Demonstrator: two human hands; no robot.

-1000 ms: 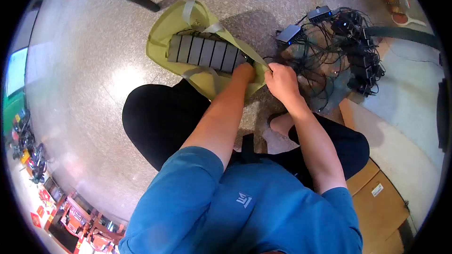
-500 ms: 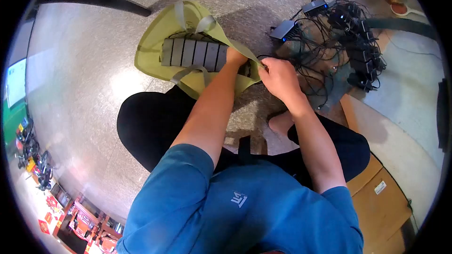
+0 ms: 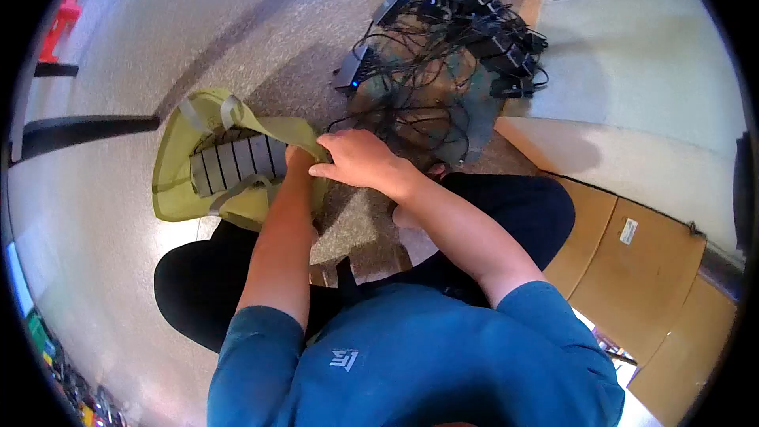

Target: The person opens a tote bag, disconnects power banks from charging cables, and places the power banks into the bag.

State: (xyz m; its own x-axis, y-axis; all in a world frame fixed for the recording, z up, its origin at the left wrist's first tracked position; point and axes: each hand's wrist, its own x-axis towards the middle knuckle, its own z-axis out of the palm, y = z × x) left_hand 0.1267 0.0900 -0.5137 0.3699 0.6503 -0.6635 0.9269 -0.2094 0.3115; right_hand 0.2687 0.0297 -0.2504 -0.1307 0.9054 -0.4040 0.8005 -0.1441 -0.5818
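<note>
The yellow-green bag (image 3: 168,190) lies open; grey blocks (image 3: 243,160) already stand in a row inside it. At the row's end within the bag, the left hand's (image 3: 299,158) grip is hidden; I cannot tell its state. The right hand (image 3: 356,160) grips the bag's rim. Black adapters (image 3: 494,46) and tangled cables (image 3: 419,67) lie outside, near the bag.

Speckled glossy floor (image 3: 95,190), brown cardboard (image 3: 644,269)
</note>
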